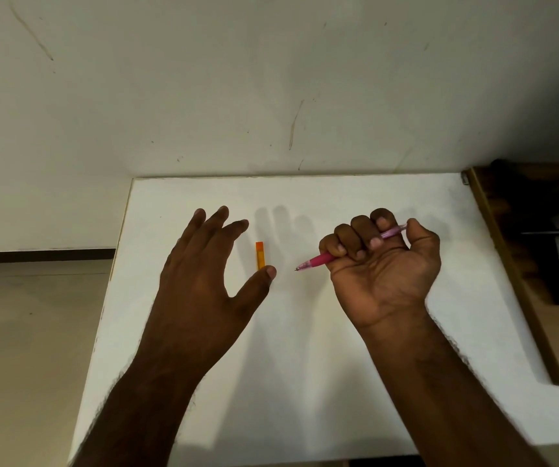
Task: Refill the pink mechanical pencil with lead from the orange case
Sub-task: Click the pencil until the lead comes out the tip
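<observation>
- early step, by the look of it: right hand (381, 261) curled tight round the pencil (318, 259), palm up, tip pointing left toward the case (260, 255), cap end poking out past the thumb.
- left hand (204, 261) spread and relaxed, gripping nothing, thumb tip just beside the near end of the case, perhaps touching; hard to tell from this angle.
- case lying flat on the white table (305, 365), between the two hands, lengthwise away from the body.
- next move likely a pinch on the case with left thumb and forefinger; calls for a light, narrow grip on a small slippery thing.
- case seemingly closed, darker orange cap at the far end; lead inside not visible.
- pencil cap apparently still on, so barrel not yet open for lead.
</observation>
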